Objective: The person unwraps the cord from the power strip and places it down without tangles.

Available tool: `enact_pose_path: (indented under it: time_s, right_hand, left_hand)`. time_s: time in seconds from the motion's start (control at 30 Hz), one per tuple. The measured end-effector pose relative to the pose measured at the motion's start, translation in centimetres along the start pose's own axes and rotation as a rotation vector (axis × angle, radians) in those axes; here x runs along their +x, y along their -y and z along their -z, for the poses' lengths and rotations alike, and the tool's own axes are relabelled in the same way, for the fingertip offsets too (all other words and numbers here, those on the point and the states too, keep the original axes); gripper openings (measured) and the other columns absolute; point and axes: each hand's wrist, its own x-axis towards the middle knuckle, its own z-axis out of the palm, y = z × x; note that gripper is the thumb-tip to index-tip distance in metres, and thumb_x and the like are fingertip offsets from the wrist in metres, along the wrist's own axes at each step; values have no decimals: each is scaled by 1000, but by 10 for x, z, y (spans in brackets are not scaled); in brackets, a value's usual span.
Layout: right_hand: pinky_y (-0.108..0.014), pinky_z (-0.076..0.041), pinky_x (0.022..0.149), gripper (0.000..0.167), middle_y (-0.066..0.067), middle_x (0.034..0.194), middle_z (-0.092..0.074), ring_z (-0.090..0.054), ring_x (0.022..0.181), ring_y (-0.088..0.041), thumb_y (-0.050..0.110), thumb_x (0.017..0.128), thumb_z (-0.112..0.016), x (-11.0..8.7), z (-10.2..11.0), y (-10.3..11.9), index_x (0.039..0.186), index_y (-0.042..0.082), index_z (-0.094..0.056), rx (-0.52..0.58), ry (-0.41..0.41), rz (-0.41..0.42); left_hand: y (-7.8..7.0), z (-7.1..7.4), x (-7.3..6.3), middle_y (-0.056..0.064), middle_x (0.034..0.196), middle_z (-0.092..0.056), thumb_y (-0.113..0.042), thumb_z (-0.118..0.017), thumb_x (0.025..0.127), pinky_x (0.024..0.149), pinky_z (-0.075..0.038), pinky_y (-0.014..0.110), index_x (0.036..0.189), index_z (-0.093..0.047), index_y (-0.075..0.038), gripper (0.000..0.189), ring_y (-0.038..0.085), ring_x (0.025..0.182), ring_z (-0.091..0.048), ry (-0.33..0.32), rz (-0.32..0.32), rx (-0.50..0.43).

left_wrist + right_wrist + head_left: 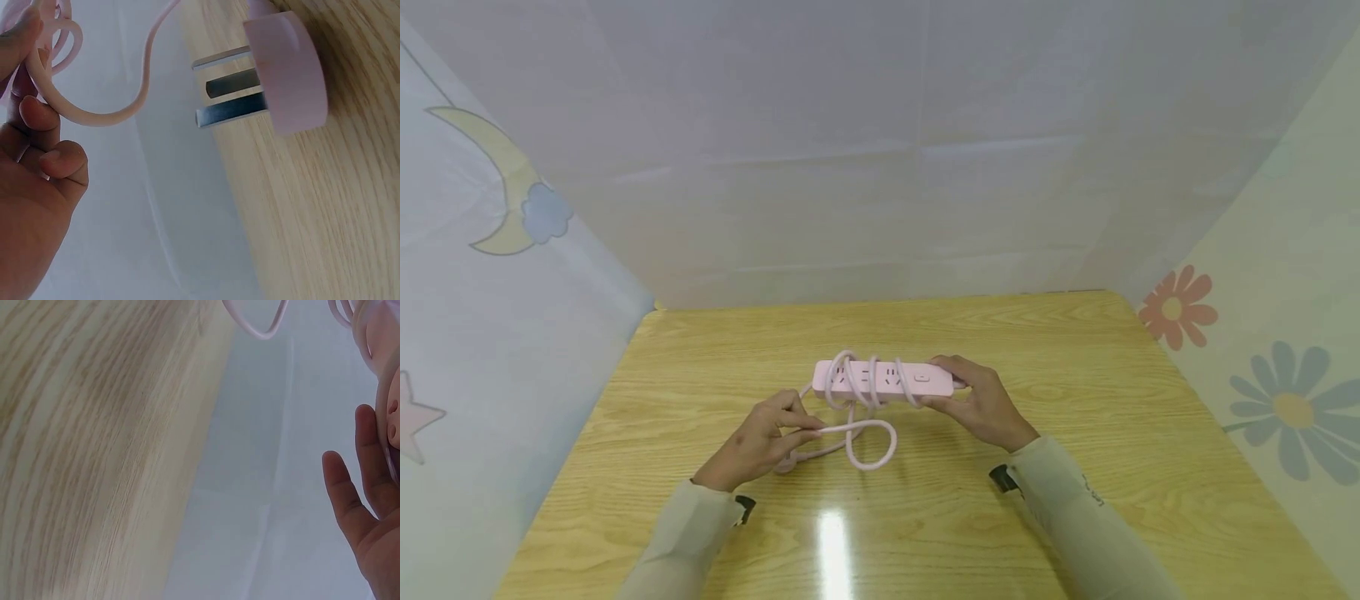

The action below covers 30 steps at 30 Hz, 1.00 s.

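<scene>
A pink power strip [937,380] is held above the table, its socket face showing in the head view. Its pink cord [892,442] winds around the strip in several turns, and a loose loop hangs below. My right hand [987,406] grips the strip's right end, where the switch is; in the right wrist view two of its fingers [342,487] stretch out beside the strip. With thumb and fingers my left hand [766,435] pinches the cord at lower left. Close by in the left wrist view is the three-pronged plug [294,75] at the cord's end.
The wood-grain table [700,358] stretches beneath both hands. Behind it hangs a pale sheet [880,208], with a moon-patterned sheet [490,333] on the left and a flower-patterned one [1240,333] on the right.
</scene>
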Motion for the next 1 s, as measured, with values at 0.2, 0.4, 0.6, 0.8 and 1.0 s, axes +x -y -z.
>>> enact_pose_path:
  time_s: [0.2, 0.4, 0.6, 0.8, 1.0]
  right_hand:
    - [-36, -56, 80, 44, -16, 109, -69, -66, 97, -21, -7, 78, -80, 1, 1, 12, 120, -7, -65, -8, -1, 5]
    - [-37, -56, 79, 41, -16, 108, -69, -66, 96, -18, -7, 80, -78, 4, 7, 36, 119, -8, -65, 0, 5, 12]
    - [-44, -56, 78, 41, -16, 108, -69, -65, 95, -17, -7, 80, -78, 3, 7, 37, 119, -8, -65, 10, 1, 5]
    - [-45, -56, 79, 42, -15, 107, -69, -65, 96, -16, -7, 81, -78, 4, 6, 37, 120, -7, -64, 21, 8, -11]
    - [-45, -56, 79, 42, -16, 109, -69, -65, 96, -16, -7, 81, -78, 4, 7, 39, 121, -8, -63, 26, 8, -17]
  left_hand:
    - [1, -1, 1, -3, 89, -52, -5, -73, 90, 59, -44, 21, 99, -79, -5, 11, 13, 78, -45, 22, 47, 5]
    - [2, -1, 1, -7, 88, -51, -5, -74, 88, 61, -43, 22, 99, -79, -4, 12, 10, 78, -44, 14, 36, 62]
    - [5, -2, 1, -10, 88, -52, -6, -76, 87, 63, -42, 23, 99, -80, -8, 13, 8, 78, -44, -12, 18, 108]
    - [7, -3, 2, -10, 87, -52, -3, -77, 85, 63, -41, 23, 99, -80, -8, 15, 7, 77, -43, -19, 10, 138]
    - [7, -3, 4, -11, 86, -52, -6, -78, 86, 63, -41, 23, 98, -80, -9, 13, 6, 76, -43, -19, 27, 197]
